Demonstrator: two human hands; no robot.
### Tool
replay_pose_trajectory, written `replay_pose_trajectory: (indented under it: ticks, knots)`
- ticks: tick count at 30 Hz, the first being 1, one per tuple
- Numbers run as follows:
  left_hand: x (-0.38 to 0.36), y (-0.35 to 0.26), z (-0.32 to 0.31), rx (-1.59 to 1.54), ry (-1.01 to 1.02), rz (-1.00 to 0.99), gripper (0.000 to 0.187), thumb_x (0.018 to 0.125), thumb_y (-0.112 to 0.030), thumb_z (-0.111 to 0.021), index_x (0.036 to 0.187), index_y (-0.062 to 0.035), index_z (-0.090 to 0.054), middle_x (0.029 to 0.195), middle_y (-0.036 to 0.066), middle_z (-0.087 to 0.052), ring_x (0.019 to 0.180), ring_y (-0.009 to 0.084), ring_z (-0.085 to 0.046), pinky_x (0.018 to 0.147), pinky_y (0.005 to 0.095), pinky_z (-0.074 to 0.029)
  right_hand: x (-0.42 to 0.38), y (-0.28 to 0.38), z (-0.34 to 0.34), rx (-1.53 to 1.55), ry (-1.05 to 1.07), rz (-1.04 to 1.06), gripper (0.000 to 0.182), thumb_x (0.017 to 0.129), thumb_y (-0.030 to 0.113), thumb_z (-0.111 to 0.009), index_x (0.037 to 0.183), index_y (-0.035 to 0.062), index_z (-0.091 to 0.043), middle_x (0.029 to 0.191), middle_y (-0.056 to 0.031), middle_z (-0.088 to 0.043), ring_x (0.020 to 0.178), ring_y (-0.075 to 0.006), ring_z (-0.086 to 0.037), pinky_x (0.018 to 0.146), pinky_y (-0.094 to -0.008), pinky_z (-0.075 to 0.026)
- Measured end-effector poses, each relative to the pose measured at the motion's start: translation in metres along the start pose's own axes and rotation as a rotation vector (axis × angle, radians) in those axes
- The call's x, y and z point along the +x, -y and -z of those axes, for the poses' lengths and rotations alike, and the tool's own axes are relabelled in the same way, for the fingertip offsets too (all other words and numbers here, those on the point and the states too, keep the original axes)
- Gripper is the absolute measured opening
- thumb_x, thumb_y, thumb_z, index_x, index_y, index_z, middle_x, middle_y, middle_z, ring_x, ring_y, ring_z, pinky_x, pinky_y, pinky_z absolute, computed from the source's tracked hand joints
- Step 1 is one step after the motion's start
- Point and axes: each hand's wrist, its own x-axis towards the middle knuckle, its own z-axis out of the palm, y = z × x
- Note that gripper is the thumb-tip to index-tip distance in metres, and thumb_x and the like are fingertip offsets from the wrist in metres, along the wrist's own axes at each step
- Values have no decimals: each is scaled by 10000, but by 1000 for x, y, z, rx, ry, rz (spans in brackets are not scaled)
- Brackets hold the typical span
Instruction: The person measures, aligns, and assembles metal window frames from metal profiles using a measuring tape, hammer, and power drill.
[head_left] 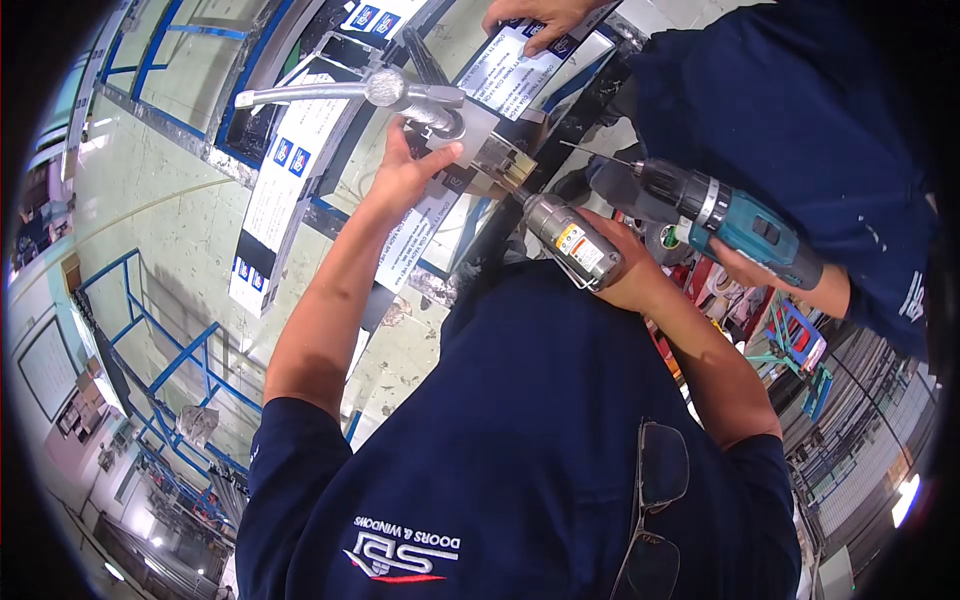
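Observation:
My left hand (408,178) grips the edge of a grey metal plate (478,130), its thumb lying on the plate's face. Beside my fingertips is a silver metal tool (385,90) with a long bar and a thick round body. My right hand (625,265) is wrapped round a dark power driver (570,240). The driver's tip points at a small metal fitting (505,162) at the plate's lower right edge; whether they touch is unclear. Labelled profiles (415,235) lie beneath the plate.
At the right, a co-worker holds a teal drill (740,215) with a long bit pointing left. The co-worker's other hand (540,22) rests on a labelled profile at the top. Blue metal frames (185,355) stand at the left. Assorted tools (725,300) lie at lower right.

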Motion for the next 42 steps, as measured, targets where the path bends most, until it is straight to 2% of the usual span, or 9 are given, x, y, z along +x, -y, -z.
replay_pose_trajectory:
  ticks: [13,15,18,24,29,33,36,39,42]
  knots:
    - [2,0,0,12,5,-4,1066,803,-275,-822,1526,40,-104,1375,283,-464,1264,337,-502,1065,406,-400,13,3,-1,76,0,106,569,776,112,-730,1295,9,-519,1083,-224,-668,1030,-392,-651,867,-411,-526]
    - [3,3,1,22,10,0,1069,803,-274,-821,1526,44,-100,1379,288,-460,1267,339,-501,1065,407,-400,8,-4,-9,-156,-259,384,531,785,112,-725,1269,5,-532,1067,-216,-673,1036,-386,-651,866,-412,-522]
    - [4,5,2,20,16,-13,1068,809,-269,-817,1525,54,-92,1374,292,-468,1264,338,-505,1065,408,-400,4,15,1,-46,-109,143,596,807,144,-766,1330,-8,-525,1206,-181,-627,1115,-316,-615,954,-369,-485]
    - [0,-6,-1,43,-10,56,1056,830,-307,-795,1523,63,-89,1344,280,-508,1242,321,-524,1046,393,-410,17,38,17,69,192,-75,557,811,155,-771,1293,1,-537,1182,-163,-637,1114,-289,-619,954,-361,-480]
    - [-1,-6,0,113,-31,50,1072,817,-323,-802,1523,62,-93,1377,281,-485,1267,333,-507,1063,395,-395,1,52,16,196,-73,154,410,858,116,-696,1238,22,-573,1081,-166,-669,995,-277,-646,896,-352,-499]
    - [-2,-14,-2,89,-29,69,1114,794,-325,-819,1535,53,-77,1408,286,-455,1295,343,-486,1083,394,-381,4,24,4,97,-24,142,426,849,133,-727,1237,29,-585,1103,-151,-672,1022,-272,-634,935,-348,-484]
    - [8,1,2,61,-48,75,1204,762,-337,-849,1546,39,-18,1427,283,-441,1291,339,-492,1066,390,-406,-1,-5,-19,148,-302,285,486,820,150,-778,1238,25,-564,1110,-124,-661,1034,-233,-629,935,-338,-490]
    - [-6,-5,-3,57,-87,41,1213,760,-357,-849,1552,30,-15,1454,299,-413,1338,334,-461,1084,398,-399,-32,-17,-27,156,-276,216,531,797,176,-824,1226,16,-555,1115,-97,-654,1032,-187,-628,923,-326,-501]
    - [-15,14,-12,301,-361,-228,1129,768,-516,-797,1550,-4,-163,1482,267,-409,1353,389,-439,1113,462,-355,-74,-39,-33,220,-172,195,536,787,192,-842,1222,18,-582,1115,-94,-664,1023,-180,-637,916,-325,-511]
